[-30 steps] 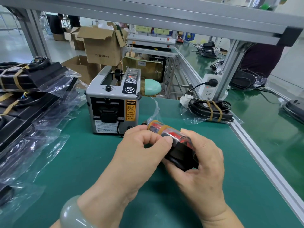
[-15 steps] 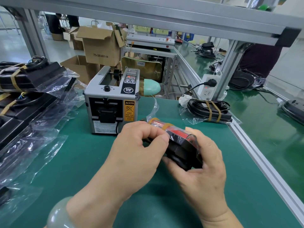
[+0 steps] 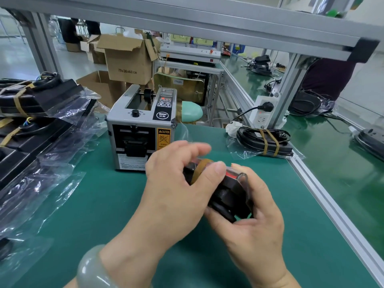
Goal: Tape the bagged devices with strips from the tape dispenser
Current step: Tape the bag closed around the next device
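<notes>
Bagged device [image 3: 230,190], held low over green tabletop [image 3: 104,204], just before tape dispenser [image 3: 141,129]. Left hand [image 3: 178,183] grip curled over top, thumb pressing brown tape strip [image 3: 200,169] onto bag; right hand [image 3: 255,221] grip cupped round underside. Done: one banded bundle [image 3: 266,142] at right. Outstanding, by estimate: smoothing this strip; bagged stack [image 3: 41,142] at left, some banded already.

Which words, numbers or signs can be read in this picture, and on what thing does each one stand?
"75x36x40 CM": on the cardboard box.
"CAUTION": on the yellow label on the tape dispenser front.
"SEMI": on the round black sticker on its top; the characters beneath are too small.
Too small to read: print on the white label low on its front.
Blurred: digits on the small white tag on the gold object behind.
</notes>
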Tool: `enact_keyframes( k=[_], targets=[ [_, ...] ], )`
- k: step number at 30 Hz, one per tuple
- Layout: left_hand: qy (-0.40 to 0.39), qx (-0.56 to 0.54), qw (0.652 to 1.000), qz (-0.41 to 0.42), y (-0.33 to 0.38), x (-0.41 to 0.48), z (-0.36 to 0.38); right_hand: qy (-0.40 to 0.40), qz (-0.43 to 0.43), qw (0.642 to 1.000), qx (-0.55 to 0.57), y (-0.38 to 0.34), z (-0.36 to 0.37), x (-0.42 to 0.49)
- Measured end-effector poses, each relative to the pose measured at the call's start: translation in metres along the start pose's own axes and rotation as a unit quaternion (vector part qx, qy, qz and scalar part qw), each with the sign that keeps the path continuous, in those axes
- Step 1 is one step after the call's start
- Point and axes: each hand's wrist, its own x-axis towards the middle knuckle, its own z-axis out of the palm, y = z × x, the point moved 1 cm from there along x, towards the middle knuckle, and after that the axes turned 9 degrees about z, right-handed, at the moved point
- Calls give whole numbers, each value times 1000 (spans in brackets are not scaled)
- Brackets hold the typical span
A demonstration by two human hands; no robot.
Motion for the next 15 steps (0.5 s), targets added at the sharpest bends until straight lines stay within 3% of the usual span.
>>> enact_keyframes(
  k=[10,15],
  targets=[
    [9,42,999,33,-2,6,-4,-37,42,997,48,-8,-2,2],
    [-30,47,997,46,-3,16,-9,-91,71,985,131,-14,-1,5]
  ],
)
